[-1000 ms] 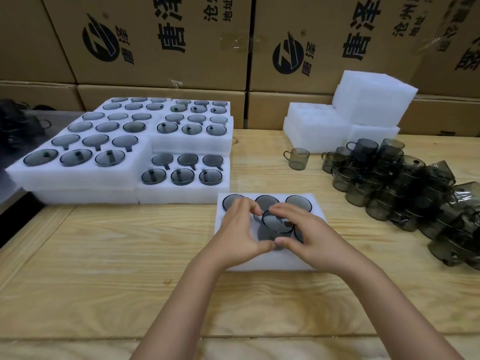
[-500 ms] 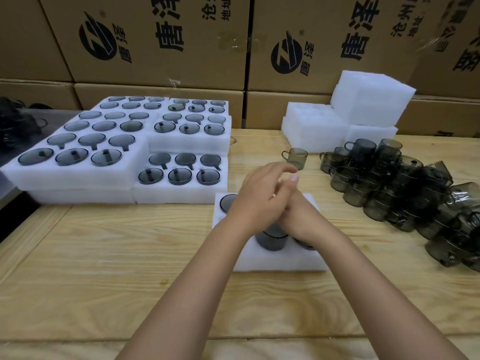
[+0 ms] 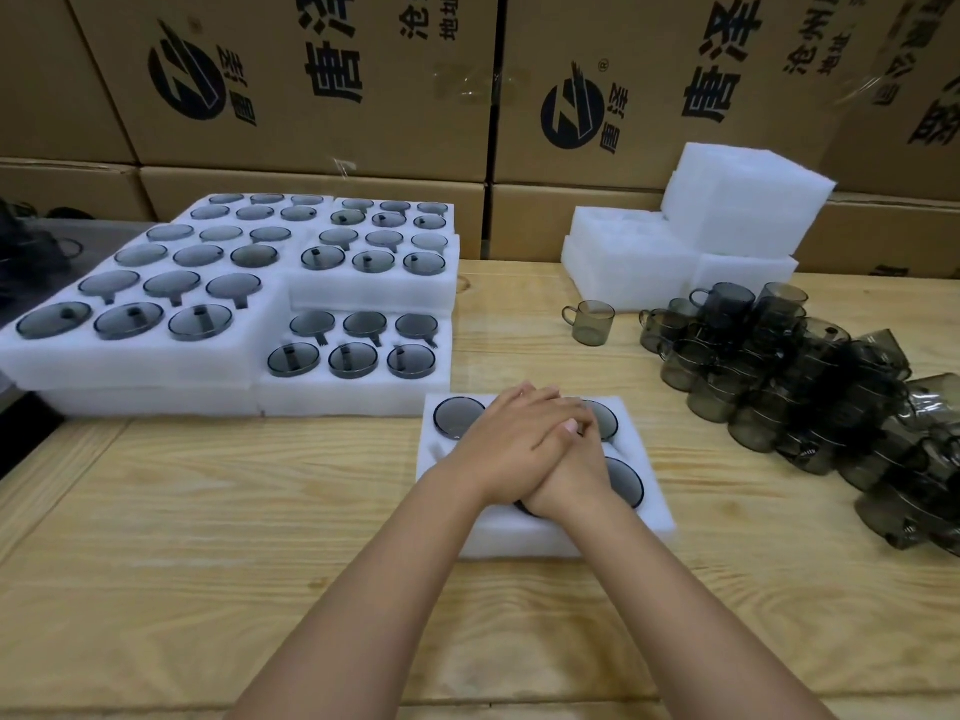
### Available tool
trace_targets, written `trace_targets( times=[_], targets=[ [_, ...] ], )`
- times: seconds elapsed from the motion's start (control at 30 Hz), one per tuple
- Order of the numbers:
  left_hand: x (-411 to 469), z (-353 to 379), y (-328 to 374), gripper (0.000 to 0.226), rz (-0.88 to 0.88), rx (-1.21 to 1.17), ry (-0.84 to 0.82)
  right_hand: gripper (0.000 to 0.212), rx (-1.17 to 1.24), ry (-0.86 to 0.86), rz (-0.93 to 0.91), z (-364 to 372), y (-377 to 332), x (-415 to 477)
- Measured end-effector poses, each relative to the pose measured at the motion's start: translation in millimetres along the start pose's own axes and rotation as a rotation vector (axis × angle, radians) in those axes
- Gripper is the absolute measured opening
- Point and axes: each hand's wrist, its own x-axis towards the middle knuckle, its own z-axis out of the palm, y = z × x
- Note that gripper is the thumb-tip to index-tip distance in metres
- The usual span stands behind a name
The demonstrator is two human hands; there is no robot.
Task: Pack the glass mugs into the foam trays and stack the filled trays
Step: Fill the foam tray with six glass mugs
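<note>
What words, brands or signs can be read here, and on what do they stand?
"唐泽", large: left brown cardboard box and right brown cardboard box.
"唐泽", small: beside the round black logo of each.
"沧州", "地址": smaller columns, the rest cut off.
Third box, far right: print cut off, unreadable.

Both bare: left hand (image 3: 511,449), right hand (image 3: 579,478). Bare forearms too, uncovered all the way to the frame edge.
</note>
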Motion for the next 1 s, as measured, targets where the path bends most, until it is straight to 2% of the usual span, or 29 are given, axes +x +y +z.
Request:
trace_targets(
  times=[0.1,0.2,0.27,0.33,0.37,0.4,0.47,0.6,0.7,0.77,0.9,1.0],
  targets=[
    [-3,-2,-1,0.041,-0.052,0.164,-0.018,0.073,0.065,-0.003,-0.014,0,1,0],
    [-17,-12,-14,0.044,-0.082,0.14,0.154,0.063,0.19,-0.021,0.021,-1,0,3],
    [-31,-22,-32,0.043,-0.17,-0.073,0.39,0.053,0.3,0.028,0.057,0,-2,6],
    [-46,-27,-51,0.025,-0.354,-0.422,0.624,0.05,0.335,0.043,0.072,1,-2,7],
    [-53,-26,-56,0.019,-0.457,-0.594,0.686,0.05,0.338,0.031,0.072,0,-2,7],
    [-57,-22,-60,0.019,-0.535,-0.709,0.702,0.051,0.343,0.019,0.071,0,-1,7],
    [-64,-10,-68,0.017,-0.61,-0.751,0.633,0.052,0.393,0.036,0.079,-2,0,8],
    [-63,-1,-73,0.021,-0.632,-0.544,0.577,0.043,0.596,0.281,0.117,-10,15,17],
    [-61,-6,-66,0.038,-0.621,-0.407,0.585,0.035,0.691,0.414,0.1,-19,47,42],
    [-61,-6,-64,0.039,-0.615,-0.391,0.592,0.033,0.651,0.397,0.119,-21,73,69],
    [-60,-3,-69,0.037,-0.609,-0.376,0.611,0.024,0.506,0.253,0.152,-14,115,120],
    [-59,-2,-72,0.041,-0.603,-0.372,0.617,0.031,0.383,0.143,0.211,-9,135,146]
  ],
)
